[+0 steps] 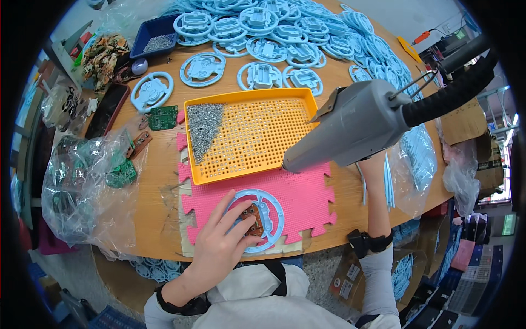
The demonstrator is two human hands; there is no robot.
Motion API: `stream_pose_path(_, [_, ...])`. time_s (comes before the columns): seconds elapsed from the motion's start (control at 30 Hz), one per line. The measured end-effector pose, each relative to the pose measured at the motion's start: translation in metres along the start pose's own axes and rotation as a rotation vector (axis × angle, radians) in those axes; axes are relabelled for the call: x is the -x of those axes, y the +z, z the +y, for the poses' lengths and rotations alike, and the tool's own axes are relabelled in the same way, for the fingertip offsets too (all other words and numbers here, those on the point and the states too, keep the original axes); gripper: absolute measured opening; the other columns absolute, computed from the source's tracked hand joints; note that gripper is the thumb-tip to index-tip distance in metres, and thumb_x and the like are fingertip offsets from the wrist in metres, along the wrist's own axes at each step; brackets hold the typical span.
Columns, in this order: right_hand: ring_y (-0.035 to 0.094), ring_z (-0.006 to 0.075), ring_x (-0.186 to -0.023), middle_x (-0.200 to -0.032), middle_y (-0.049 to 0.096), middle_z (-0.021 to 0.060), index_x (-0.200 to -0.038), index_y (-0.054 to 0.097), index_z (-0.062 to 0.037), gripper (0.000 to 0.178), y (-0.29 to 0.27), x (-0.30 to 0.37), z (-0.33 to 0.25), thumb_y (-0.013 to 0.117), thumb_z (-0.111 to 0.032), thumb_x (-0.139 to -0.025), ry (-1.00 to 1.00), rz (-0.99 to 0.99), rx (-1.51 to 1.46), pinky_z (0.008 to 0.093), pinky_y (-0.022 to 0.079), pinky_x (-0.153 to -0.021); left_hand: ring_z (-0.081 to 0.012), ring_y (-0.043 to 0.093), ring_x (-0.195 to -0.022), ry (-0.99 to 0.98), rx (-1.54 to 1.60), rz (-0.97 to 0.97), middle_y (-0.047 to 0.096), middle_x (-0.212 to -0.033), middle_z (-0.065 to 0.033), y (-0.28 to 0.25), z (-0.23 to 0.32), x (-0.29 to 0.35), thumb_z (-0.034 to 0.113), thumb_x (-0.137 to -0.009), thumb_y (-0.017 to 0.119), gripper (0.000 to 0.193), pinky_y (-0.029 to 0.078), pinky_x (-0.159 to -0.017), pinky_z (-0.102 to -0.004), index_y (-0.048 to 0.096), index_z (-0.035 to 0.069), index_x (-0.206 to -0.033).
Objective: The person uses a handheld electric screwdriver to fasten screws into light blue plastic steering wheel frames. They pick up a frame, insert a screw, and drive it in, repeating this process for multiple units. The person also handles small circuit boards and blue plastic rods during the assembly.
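Note:
My left hand (222, 241) is spread over a light blue toy steering wheel (280, 219), its fingers apart and fingertips on or just above a brown circuit board (255, 219) inside the ring. The wheel lies on a pink foam mat (307, 192). My right hand (373, 164) reaches forward at the right. Its fingers are hidden behind a large grey tool body (345, 126) with a black corrugated hose, so I cannot tell whether they hold it. A yellow perforated tray (263, 131) sits beyond the wheel, with small silver screws (204, 129) heaped in its left end.
Many light blue wheels (257, 19) are piled along the far side. At left are a blue screw bin (153, 38), a green circuit board (163, 118) and a clear bag (82, 186) of boards. Thin blue rods (389, 183) lie by my right forearm.

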State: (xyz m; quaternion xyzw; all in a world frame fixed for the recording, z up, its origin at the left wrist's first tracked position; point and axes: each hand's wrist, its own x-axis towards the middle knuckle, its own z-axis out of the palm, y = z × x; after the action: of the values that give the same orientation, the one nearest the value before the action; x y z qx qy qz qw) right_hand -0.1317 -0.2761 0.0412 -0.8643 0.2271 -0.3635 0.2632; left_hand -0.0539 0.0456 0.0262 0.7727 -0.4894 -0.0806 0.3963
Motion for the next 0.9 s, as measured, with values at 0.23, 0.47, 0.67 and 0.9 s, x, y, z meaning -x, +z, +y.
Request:
stream_pose_path(0.23, [0.057,0.0130,-0.075,-0.082,0.060,0.0068,-0.110,0.056,-0.0001,0.017,0.000,0.016,-0.047,0.050,-0.007,-0.096,0.168,0.114,-0.838,0.0245,0.045,-0.064,-0.0381,0.045,-0.125,-0.057,0.063,0.007,0.058,-0.121,-0.0097,0.001,-0.012,0.010,0.020,-0.067,0.078,0.037,0.047,-0.092,-0.0437,0.065,0.004,-0.098])
stream_pose_path(0.47, [0.059,0.0215,-0.069,-0.078,0.062,0.0086,-0.093,0.069,-0.0035,0.018,-0.028,0.081,-0.084,0.066,0.001,-0.076,-0.104,-0.580,0.025,0.0297,0.046,-0.061,-0.0367,0.043,-0.129,-0.102,0.211,-0.024,0.059,-0.124,-0.0076,-0.003,-0.023,0.011,0.022,-0.066,0.080,0.040,0.031,-0.104,-0.0561,0.067,0.008,-0.102])
stream_pose_path(0.67, [0.060,0.0237,-0.077,-0.082,0.063,0.0086,-0.096,0.069,-0.0043,0.023,0.002,0.101,-0.073,0.066,0.000,-0.074,-0.103,-0.658,-0.075,0.0329,0.048,-0.066,-0.0375,0.045,-0.127,-0.070,0.196,0.009,0.059,-0.121,-0.0093,0.000,-0.022,0.010,0.021,-0.066,0.080,0.039,0.037,-0.101,-0.0519,0.067,0.006,-0.100])
stream_pose_path(0.9, [0.060,0.0222,-0.074,-0.086,0.063,0.0088,-0.096,0.071,-0.0057,0.024,0.018,0.105,-0.075,0.066,0.005,-0.075,-0.054,-0.652,-0.209,0.0304,0.048,-0.064,-0.0368,0.047,-0.124,-0.064,0.206,0.014,0.060,-0.119,-0.0110,0.000,-0.019,0.008,0.019,-0.066,0.078,0.038,0.046,-0.094,-0.0417,0.066,0.004,-0.099])
